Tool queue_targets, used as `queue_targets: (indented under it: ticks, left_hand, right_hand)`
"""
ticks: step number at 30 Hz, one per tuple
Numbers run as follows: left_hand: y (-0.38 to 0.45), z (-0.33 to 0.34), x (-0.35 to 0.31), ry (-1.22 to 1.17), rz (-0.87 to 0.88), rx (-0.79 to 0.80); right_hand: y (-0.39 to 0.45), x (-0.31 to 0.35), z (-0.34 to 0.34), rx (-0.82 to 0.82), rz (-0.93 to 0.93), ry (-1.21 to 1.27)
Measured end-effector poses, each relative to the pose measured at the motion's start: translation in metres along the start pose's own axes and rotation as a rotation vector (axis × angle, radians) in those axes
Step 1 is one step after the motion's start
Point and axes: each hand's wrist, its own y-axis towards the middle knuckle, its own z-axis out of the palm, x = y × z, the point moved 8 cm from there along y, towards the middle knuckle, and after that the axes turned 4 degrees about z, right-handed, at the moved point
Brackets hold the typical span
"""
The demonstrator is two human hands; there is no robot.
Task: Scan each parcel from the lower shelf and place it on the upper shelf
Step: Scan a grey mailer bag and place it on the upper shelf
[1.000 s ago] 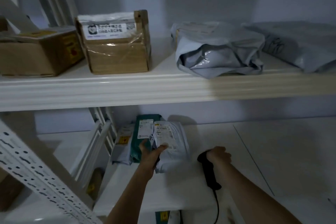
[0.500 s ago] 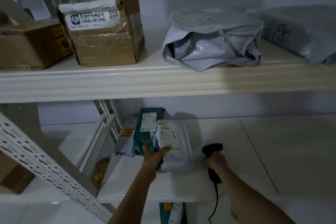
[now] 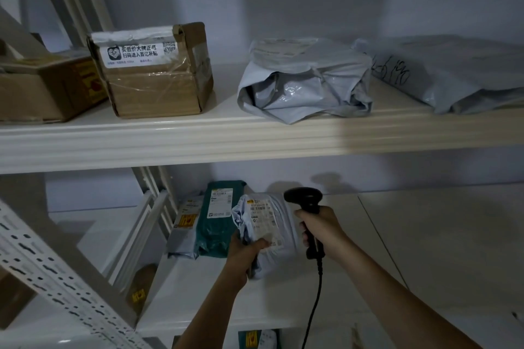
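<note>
Crumpled grey parcel (image 3: 266, 232), white label

Head view: worn on the head, facing forward and slightly down, near the upper shelf (image 3: 255, 139) and lower shelf (image 3: 198, 286).

Upper shelf (image 3: 198, 142) bore two boxes (image 3: 153, 71) and two grey bags (image 3: 306, 82); lower shelf (image 3: 198, 300) held a green parcel (image 3: 218, 224) and a grey one (image 3: 184, 224)
</note>
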Motion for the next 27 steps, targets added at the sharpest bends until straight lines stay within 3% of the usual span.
queue_targets:
  ticks: [27]
  left_hand:
    - [0.016, 0.003, 0.004, 0.034, -0.011, 0.017]
  right_hand:
    - [-0.023, 0.004, 0.039, 0.112, 0.079, -0.016]
